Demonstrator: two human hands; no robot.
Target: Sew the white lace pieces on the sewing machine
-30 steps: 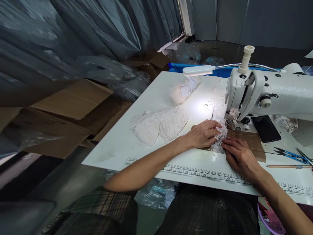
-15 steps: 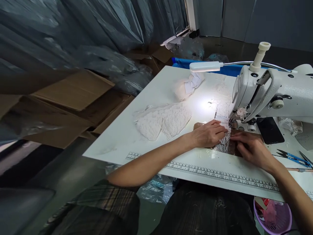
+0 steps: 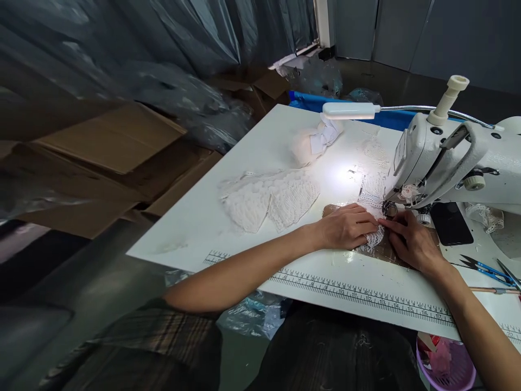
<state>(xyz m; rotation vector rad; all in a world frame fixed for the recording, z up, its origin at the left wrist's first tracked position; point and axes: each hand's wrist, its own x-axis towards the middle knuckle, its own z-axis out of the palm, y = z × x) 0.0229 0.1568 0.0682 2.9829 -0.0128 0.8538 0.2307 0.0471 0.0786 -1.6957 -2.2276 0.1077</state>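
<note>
A strip of white lace lies under the needle area of a white sewing machine. My left hand rests on the lace from the left, palm down, its fingers stretched across it and slightly bent. From the right, my right hand is closed, with thumb and forefinger at the lace's edge just in front of the presser foot. Both hands' fingertips are close together. Farther left on the table, white lace pieces lie flat, apart from my hands.
A lamp lights the white table. A white bundle lies near the back. To the right are a black phone and blue snips. Cardboard boxes stand left, and a purple basket stands below.
My right hand has moved left and slightly up, closer to my left hand and the presser foot. Less of the lace shows between my hands. The view has shifted slightly.
</note>
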